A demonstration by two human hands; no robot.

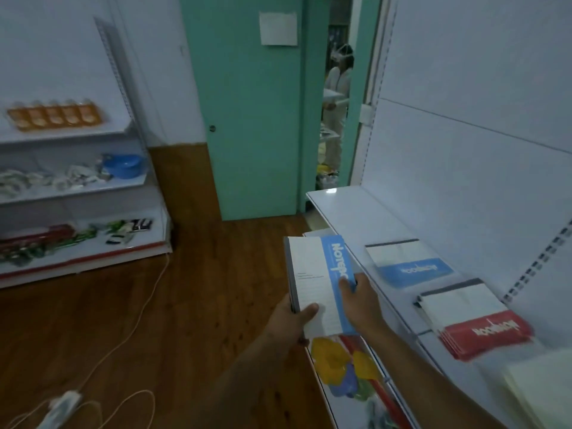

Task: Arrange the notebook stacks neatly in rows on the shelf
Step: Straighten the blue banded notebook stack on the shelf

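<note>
A stack of white notepads with a blue band (312,274) is held in the air, just left of the white shelf (356,218). My left hand (294,320) grips its near left corner, thumb on top. My right hand (359,301) grips the blue edge on the right. On the shelf lie a blue-banded notepad stack (408,264) and, nearer, a red-banded stack (476,320). A pale yellow pad (541,391) lies at the near right edge of the shelf.
A lower shelf (349,376) under my hands holds colourful items. Across the wooden floor (185,289) stands another shelf unit (77,193) with goods. A cable and power strip (62,410) lie on the floor. A person stands in the doorway (337,97) beside the green door.
</note>
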